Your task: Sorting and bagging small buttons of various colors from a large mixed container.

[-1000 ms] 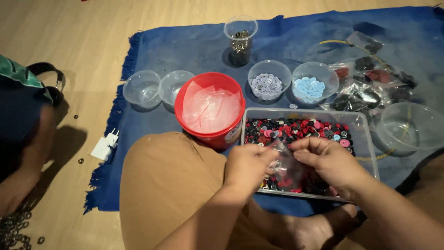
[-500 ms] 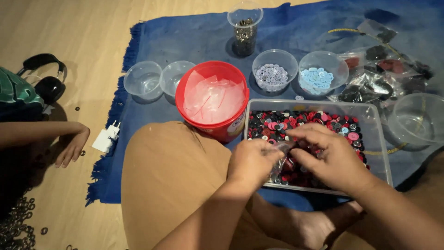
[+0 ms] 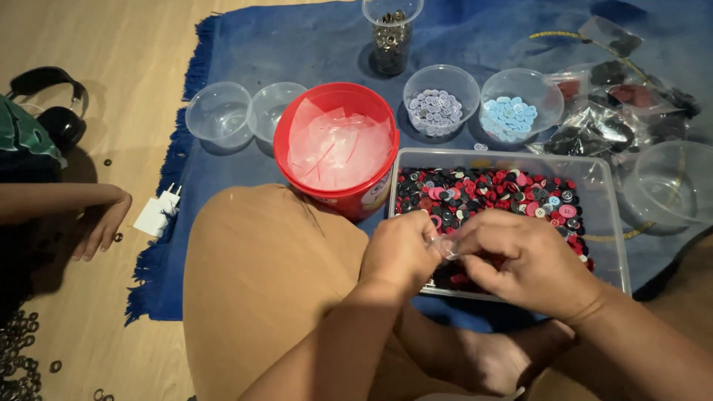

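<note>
Two hands pinching a small clear bag over a tray of buttons.

On the blue rug (image 3: 297, 44), the red bucket (image 3: 336, 148) sits at ten o'clock from the clear tray (image 3: 605, 223) of red and black buttons (image 3: 483, 194). Left hand (image 3: 401, 251) and right hand (image 3: 520, 260) meet over the tray's near edge, each grip pinching the small clear bag (image 3: 449, 245) between them.

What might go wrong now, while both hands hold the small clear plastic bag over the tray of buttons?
1. The left hand and right hand pinch the small clear plastic bag above the clear rectangular tray of red and black buttons; whatever the bag holds may drop in.
2. The person's knee touches the red round tub, so it may get pushed.
</note>
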